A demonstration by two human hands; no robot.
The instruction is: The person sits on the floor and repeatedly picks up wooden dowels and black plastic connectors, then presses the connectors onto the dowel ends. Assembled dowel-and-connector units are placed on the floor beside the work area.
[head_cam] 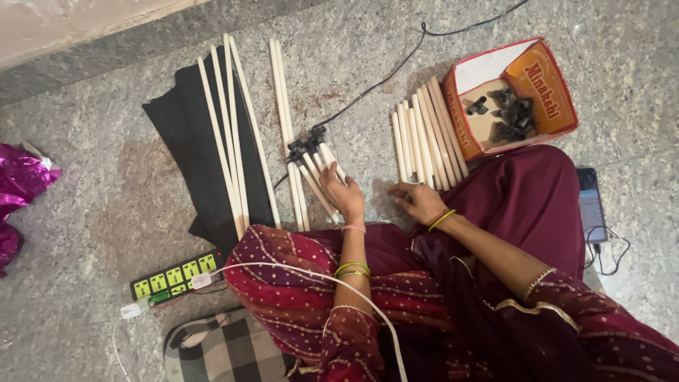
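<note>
Black cloth (187,134) lay flat on speckled stone floor (106,198), long pale rods (230,134) resting across it. Green power strip (175,276) sat near cloth's lower end, white cable (311,277) plugged in and curving over maroon fabric. Crumpled magenta foil (18,180) at left edge. Checked cloth (219,350) at bottom. Phone (590,205) lay at right, cable looped beside it. Black wire (396,67) ran across floor from top edge. Pale wall base (64,25) filled upper left corner.
</note>
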